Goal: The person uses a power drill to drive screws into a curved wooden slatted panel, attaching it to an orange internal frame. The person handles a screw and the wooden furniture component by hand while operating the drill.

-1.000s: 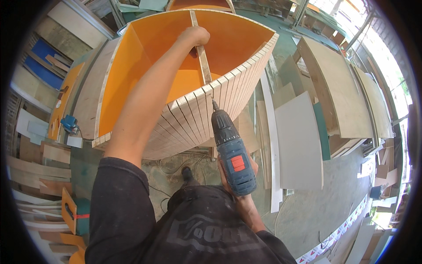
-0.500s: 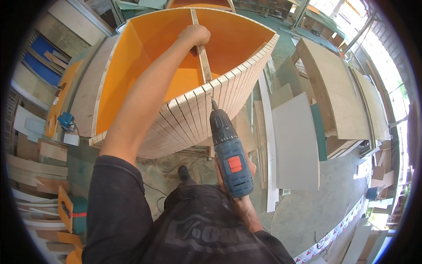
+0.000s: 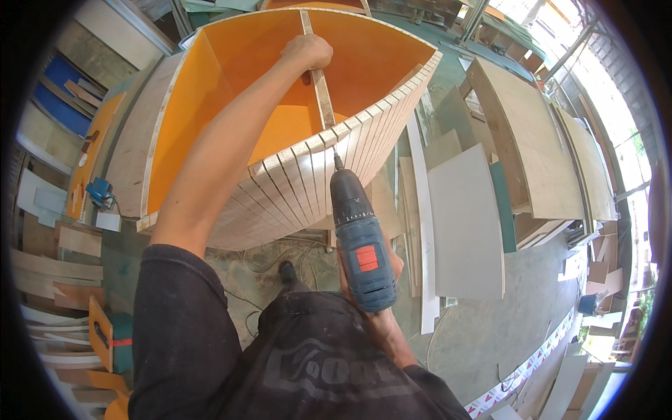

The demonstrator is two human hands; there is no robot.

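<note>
In the head view, the left hand (image 3: 308, 53) reaches across an open-topped box with a bright orange interior (image 3: 381, 59). Its grip is closed around a narrow, pale wooden strip (image 3: 323, 101) that spans the opening from the far rim to the near one. The near side of the box is a curved wall of pale wood scored with many parallel grooves (image 3: 287, 203).

The right hand (image 3: 397, 269), partly hidden beneath the tool, has its grip wrapped around a dark blue and black cordless drill with a red patch (image 3: 360, 245). The drill points up and away from the person, and its thin metal bit (image 3: 339, 161) is at the grooved wall, just below the near end of the strip. Whether the tip touches the wood cannot be told. A bright patch of light lies on the wall beside it.

To the right, a flat grey-white panel (image 3: 465, 224) lies near a long, narrow white board (image 3: 424, 266), with a large pale plywood cabinet (image 3: 539, 140) beyond. To the left, a small blue power tool (image 3: 100, 192) sits by an orange panel (image 3: 78, 183).
</note>
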